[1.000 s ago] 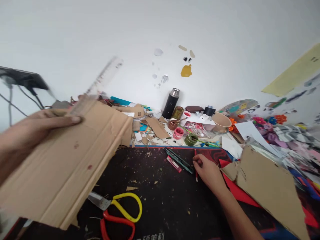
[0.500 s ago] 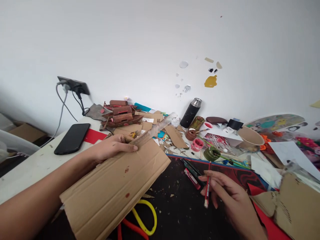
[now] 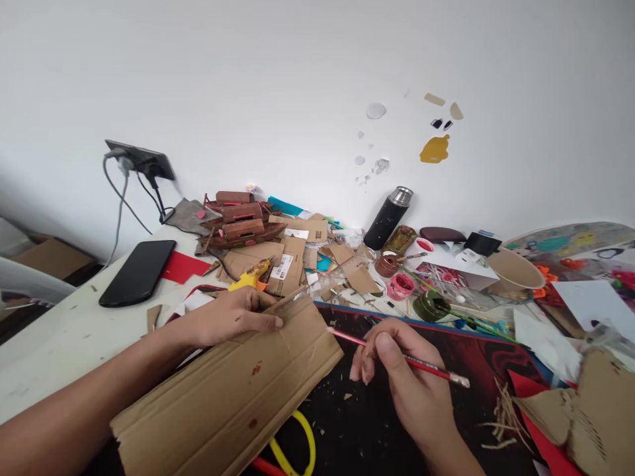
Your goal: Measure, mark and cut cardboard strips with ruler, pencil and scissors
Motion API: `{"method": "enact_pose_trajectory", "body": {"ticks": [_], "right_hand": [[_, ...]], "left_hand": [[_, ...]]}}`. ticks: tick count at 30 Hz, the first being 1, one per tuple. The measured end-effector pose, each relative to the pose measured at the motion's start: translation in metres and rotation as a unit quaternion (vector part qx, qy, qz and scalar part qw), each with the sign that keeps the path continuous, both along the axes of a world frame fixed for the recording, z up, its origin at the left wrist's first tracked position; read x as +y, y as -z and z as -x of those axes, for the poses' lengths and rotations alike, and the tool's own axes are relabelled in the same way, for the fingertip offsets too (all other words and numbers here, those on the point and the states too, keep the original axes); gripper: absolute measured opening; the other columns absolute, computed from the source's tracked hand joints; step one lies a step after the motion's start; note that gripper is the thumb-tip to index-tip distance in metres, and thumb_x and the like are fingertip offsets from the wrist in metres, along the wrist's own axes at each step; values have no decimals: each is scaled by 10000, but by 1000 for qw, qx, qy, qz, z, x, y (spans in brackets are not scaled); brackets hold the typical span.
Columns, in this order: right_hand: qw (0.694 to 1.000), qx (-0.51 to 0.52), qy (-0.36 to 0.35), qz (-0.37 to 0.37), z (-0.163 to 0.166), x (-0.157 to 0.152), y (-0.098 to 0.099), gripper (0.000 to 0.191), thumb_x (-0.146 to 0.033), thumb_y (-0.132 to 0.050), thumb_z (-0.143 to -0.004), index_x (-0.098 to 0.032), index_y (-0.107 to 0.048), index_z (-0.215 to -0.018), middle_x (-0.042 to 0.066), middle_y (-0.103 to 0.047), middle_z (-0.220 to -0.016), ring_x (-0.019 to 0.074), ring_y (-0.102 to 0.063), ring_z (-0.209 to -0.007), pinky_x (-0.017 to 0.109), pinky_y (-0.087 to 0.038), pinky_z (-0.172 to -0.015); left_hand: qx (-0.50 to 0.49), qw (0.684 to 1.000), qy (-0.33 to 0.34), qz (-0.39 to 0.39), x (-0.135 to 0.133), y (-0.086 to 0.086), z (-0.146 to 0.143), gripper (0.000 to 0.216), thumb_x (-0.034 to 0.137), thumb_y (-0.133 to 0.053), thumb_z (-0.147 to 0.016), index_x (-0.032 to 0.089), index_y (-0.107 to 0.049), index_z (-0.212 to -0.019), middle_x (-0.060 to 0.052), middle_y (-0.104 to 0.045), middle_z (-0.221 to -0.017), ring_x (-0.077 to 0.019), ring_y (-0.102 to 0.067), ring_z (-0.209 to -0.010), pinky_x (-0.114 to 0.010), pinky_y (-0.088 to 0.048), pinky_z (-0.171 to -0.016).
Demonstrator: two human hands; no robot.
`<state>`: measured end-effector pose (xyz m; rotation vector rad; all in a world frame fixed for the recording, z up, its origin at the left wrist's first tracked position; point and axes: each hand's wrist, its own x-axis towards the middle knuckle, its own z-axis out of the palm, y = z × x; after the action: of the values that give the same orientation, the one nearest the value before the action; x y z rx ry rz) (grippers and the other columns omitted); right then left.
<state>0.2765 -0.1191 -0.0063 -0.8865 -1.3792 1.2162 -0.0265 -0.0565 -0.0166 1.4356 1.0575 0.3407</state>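
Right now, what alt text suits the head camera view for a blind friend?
A person's left fingers hold a cardboard piece and a clear ruler while the right fingers hold a red pencil above a dark mat. Behind are paint pots and a black flask.

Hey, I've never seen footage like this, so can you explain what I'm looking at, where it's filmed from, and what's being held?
There's no machine here, just a person's two bare hands. Every picture comes from one camera worn on the head, looking forward and down.

The left hand grips a brown corrugated cardboard piece together with a clear plastic ruler. The right hand holds a slim red pencil.

Below is a dark mat on a white table. Scissors with yellow and red handles lie partly hidden behind the cardboard. Further around are a flat black phone, brown model boats, a black cylindrical flask with a silver top and a small open jar of pinkish-red paint.
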Motion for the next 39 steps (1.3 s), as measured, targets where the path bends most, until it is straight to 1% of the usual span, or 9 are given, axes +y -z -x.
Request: {"method": "enact_pose_trajectory", "body": {"ticks": [2, 4, 7, 10, 15, 22, 26, 30, 39], "right_hand": [[1000, 1, -13, -13, 12, 5, -4, 424, -502, -667, -1109, -181, -735, -840, 1, -656, -576, 150, -690, -507, 232, -551, -520], [999, -29, -30, -34, 22, 10, -5, 401, -475, -613, -1143, -181, -777, -924, 6, -683, -601, 144, -699, -528, 231, -556, -550], [994, -65, -56, -65, 37, 16, -4, 364, -447, -576, -1162, -186, -797, -1037, 30, -753, -704, 152, -749, -621, 227, -561, -585], [990, -73, -67, -103, 45, 18, -3, 345, -440, -573, -1158, -181, -787, -1081, 56, -801, -800, 160, -779, -673, 227, -574, -597], [979, -118, -54, -155, 45, 14, -6, 363, -413, -552, -1156, -181, -772, -986, 45, -782, -746, 163, -764, -661, 247, -572, -629], [960, -200, -29, -193, 45, 8, -7, 366, -334, -545, -1132, -197, -716, -839, 4, -703, -651, 140, -679, -562, 258, -482, -589], [961, -195, -34, -195, 49, 4, -5, 280, -300, -566, -1117, -207, -741, -919, 5, -763, -715, 144, -730, -616, 253, -525, -644], [959, -185, -40, -212, 52, 1, -4, 199, -252, -585, -1100, -218, -759, -1008, 5, -800, -784, 154, -774, -681, 252, -565, -693], [958, -188, -29, -214, 53, -1, -4, 212, -260, -569, -1109, -244, -757, -1013, 7, -811, -778, 167, -776, -652, 273, -619, -692]], "left_hand": [[-4, 1000, 12, 10, -2, 1, -1, 478, 658, -765, -856, 193, -826, -951, -44, -785, -839, -194, -638, -654, -261, -427, -556], [-7, 1000, 23, 15, -3, 1, -2, 485, 663, -738, -880, 195, -824, -969, -31, -763, -834, -186, -612, -656, -264, -416, -568], [-8, 1000, 27, 0, -4, -1, -3, 451, 643, -732, -902, 198, -804, -925, 0, -700, -794, -169, -559, -671, -266, -388, -603], [-10, 999, 28, -12, -5, -2, -4, 409, 609, -743, -907, 204, -781, -867, 21, -643, -756, -160, -516, -687, -266, -366, -631], [-26, 999, 33, 26, -7, -1, -7, 425, 625, -734, -907, 206, -798, -904, 1, -671, -792, -171, -523, -686, -278, -379, -635], [-53, 996, 27, 73, -16, -1, -11, 393, 583, -783, -866, 194, -794, -923, -16, -713, -834, -177, -549, -693, -278, -404, -644], [-68, 995, 30, 72, -18, -4, -14, 336, 509, -785, -860, 189, -809, -960, -10, -708, -851, -175, -540, -727, -279, -410, -677], [-73, 994, 35, 69, -19, -6, -17, 284, 464, -781, -855, 184, -792, -903, 11, -637, -772, -156, -475, -694, -277, -372, -653], [-94, 992, 41, 73, -22, -9, -18, 259, 461, -764, -871, 202, -781, -864, 21, -647, -768, -151, -483, -695, -270, -381, -654]]}}
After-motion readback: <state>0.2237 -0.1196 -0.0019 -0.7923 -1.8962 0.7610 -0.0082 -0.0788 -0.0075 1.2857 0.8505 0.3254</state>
